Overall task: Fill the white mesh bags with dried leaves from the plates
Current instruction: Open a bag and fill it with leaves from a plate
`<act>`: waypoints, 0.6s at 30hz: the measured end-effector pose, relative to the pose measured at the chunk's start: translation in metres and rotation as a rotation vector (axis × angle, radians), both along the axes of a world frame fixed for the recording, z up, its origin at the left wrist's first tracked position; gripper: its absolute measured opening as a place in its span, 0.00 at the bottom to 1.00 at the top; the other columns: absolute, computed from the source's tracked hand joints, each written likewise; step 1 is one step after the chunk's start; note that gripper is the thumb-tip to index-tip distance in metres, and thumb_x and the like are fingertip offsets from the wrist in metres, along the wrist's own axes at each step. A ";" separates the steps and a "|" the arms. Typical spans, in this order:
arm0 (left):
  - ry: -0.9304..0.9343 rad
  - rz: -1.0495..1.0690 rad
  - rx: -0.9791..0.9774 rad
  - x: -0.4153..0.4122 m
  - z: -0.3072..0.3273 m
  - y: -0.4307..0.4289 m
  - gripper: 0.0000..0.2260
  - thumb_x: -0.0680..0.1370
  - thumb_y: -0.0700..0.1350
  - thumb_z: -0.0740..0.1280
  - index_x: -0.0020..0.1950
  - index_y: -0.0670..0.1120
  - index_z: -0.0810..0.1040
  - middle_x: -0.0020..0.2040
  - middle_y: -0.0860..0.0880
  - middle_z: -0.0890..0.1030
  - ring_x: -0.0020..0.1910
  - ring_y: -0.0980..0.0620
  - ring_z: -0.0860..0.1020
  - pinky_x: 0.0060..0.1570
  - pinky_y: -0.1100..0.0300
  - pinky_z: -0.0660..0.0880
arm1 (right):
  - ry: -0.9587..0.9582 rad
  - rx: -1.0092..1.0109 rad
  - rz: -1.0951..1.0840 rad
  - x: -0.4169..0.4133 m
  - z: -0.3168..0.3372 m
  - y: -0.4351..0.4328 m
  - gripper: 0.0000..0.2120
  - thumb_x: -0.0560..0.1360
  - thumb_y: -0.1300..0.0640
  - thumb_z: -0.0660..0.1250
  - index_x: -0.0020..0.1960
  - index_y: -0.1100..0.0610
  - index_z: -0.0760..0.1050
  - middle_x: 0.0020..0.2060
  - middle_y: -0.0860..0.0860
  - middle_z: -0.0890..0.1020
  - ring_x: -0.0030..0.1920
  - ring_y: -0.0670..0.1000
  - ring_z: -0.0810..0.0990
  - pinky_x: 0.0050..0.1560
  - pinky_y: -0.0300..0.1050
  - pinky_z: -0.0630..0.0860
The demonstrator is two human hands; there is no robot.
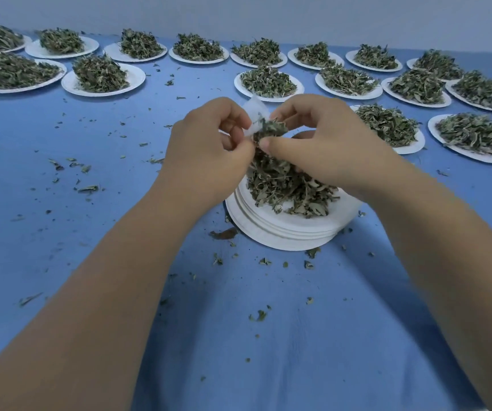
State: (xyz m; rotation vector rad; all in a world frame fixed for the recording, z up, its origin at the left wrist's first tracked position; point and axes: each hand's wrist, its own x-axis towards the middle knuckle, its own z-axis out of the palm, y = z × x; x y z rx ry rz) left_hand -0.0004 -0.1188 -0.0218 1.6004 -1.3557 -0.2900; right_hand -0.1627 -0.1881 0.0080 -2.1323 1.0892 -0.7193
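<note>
A stack of white paper plates (286, 232) sits on the blue cloth in front of me, with a heap of dried green leaves (289, 185) on the top plate. Above it, my left hand (209, 149) pinches the edge of a small white mesh bag (255, 112). My right hand (321, 143) pinches a clump of dried leaves (270, 130) at the bag's mouth. Most of the bag is hidden behind my fingers and the leaves.
Several white plates heaped with dried leaves stand in rows along the far edge of the table, such as one plate (103, 81) at the left and another plate (473, 140) at the right. Leaf crumbs (84, 188) lie scattered over the blue cloth (60, 232).
</note>
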 end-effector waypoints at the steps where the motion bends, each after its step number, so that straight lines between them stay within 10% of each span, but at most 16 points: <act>1: -0.013 0.017 0.000 0.000 0.000 0.000 0.04 0.75 0.43 0.70 0.47 0.53 0.79 0.37 0.56 0.80 0.31 0.60 0.79 0.35 0.73 0.71 | -0.030 0.080 0.053 -0.004 0.002 0.002 0.12 0.71 0.51 0.76 0.53 0.44 0.79 0.48 0.40 0.80 0.41 0.43 0.84 0.37 0.37 0.78; 18: 0.099 -0.001 -0.034 -0.004 0.004 0.003 0.06 0.74 0.41 0.73 0.44 0.52 0.81 0.37 0.54 0.83 0.37 0.51 0.83 0.45 0.59 0.81 | 0.188 -0.424 -0.108 0.027 -0.003 -0.009 0.05 0.70 0.56 0.68 0.45 0.54 0.76 0.33 0.44 0.75 0.40 0.49 0.76 0.46 0.47 0.76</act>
